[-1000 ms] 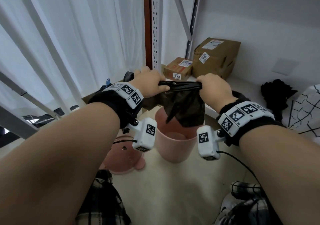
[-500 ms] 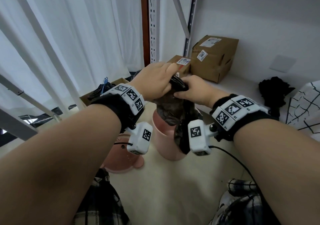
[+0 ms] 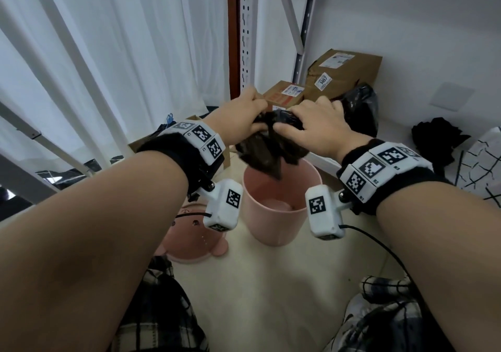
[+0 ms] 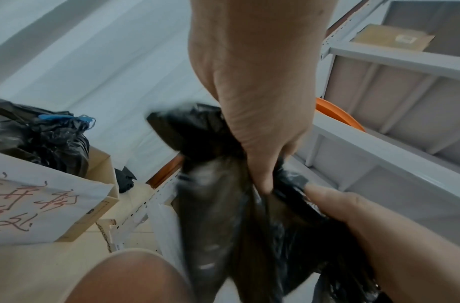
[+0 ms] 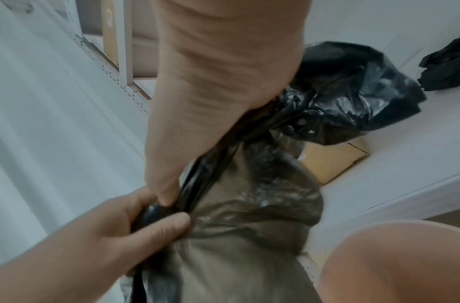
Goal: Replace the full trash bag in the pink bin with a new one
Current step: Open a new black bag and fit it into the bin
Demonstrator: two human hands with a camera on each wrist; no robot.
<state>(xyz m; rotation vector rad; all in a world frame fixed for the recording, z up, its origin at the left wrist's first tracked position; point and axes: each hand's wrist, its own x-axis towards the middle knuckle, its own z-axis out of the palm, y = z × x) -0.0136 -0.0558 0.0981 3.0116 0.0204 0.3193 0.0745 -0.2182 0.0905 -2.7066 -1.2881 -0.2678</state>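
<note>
The pink bin (image 3: 279,205) is standing open on the floor between the person's forearms, near the foot of the metal shelving, and its inside is looking bare, so the old bag seems to be out already; a tied, full black bag (image 3: 359,110) is lying behind the right hand, by the cardboard boxes (image 3: 341,75) against the wall. The pink lid (image 3: 189,240) is lying on the floor just left of the bin. The step in hand appears to be opening the new bag (image 3: 268,148), which is hanging bunched above the bin's rim, thin, dark and half see-through, its lower end dangling just over the opening. The left hand (image 3: 244,116) is curling its fingers round the gathered top, and the right hand (image 3: 311,124) is pinching the same edge between thumb and fingers, both grips close together. Next the layers probably need rubbing apart, the mouth spreading wide and lowering over the rim.
</note>
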